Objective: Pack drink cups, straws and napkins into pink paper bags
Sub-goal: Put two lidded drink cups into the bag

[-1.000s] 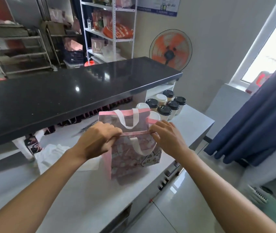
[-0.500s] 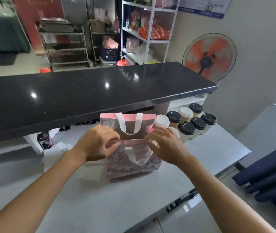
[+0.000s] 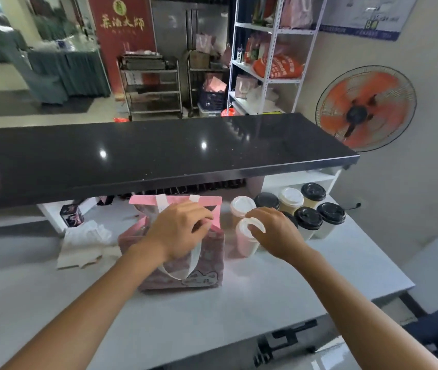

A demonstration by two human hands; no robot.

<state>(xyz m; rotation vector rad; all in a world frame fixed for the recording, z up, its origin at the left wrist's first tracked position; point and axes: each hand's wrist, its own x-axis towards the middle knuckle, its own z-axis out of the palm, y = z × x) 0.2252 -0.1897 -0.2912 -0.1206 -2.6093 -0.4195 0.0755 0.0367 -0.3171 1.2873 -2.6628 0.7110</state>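
A pink patterned paper bag with white handles stands upright on the grey worktop. My left hand grips the near rim of the bag's mouth and holds it apart. To the right of the bag stands a pink drink cup with a white lid. My right hand rests on that lid, fingers curled over its edge. Several more lidded cups, some with black lids and some with white, cluster just behind.
A pile of white napkins lies left of the bag, with a small dark box behind it. A raised black counter overhangs the worktop's far side. An orange fan stands at right.
My right hand left the bag's rim and moved right onto the white-lidded cup. My left hand stayed on the bag. The camera view tilted up.
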